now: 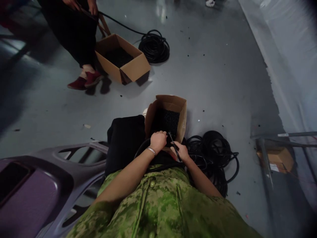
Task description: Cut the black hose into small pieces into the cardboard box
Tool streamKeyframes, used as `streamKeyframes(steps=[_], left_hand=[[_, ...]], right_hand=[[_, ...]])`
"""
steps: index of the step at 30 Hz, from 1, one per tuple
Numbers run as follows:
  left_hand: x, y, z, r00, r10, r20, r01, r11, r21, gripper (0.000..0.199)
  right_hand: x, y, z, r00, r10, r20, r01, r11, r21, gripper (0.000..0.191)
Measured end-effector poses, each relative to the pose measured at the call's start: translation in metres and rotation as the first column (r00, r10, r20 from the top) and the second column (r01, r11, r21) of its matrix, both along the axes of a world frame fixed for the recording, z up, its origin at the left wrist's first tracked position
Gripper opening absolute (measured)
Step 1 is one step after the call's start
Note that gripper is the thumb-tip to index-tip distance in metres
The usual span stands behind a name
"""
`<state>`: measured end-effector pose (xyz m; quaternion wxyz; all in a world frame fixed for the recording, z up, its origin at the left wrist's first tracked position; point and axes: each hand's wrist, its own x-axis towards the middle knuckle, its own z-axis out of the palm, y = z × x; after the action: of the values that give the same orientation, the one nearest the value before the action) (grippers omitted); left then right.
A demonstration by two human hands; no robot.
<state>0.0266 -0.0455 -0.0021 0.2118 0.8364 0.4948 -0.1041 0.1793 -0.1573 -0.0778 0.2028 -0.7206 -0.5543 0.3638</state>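
My left hand [158, 141], with a bracelet at its wrist, is closed at the near edge of a cardboard box [183, 120]. Black tubing [141, 147] curves up from my lap to its fingers. Beside it, my right hand [182, 151] grips a slim dark tool [176, 151] that points up and to the left; its exact kind is too small to tell. Small black pieces [167, 119] fill the bottom of the box, which stands between my legs. What lies under my left fingers is hidden.
Coiled black tubing [215, 145] lies on the floor at my right. A purple and grey chair [81, 148] stands at left with a phone [15, 180] on it. Ahead, a person [71, 29] sits by another box [133, 67] and a coil [155, 46].
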Motion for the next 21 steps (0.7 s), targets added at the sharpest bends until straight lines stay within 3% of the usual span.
streamKeyframes(steps=[10,21], left_hand=[[0.002,-0.006,0.004,0.996,-0.086,0.016,0.086,0.995,-0.045,0.032],[0.003,-0.004,-0.002,1.0,-0.016,-0.01,0.015,0.999,-0.05,0.031]], right_hand=[[0.004,0.001,0.009,0.999,-0.005,-0.05,0.002,0.998,-0.058,0.032],[-0.004,0.003,-0.004,0.999,-0.021,0.037,0.02,0.999,0.027,0.03]])
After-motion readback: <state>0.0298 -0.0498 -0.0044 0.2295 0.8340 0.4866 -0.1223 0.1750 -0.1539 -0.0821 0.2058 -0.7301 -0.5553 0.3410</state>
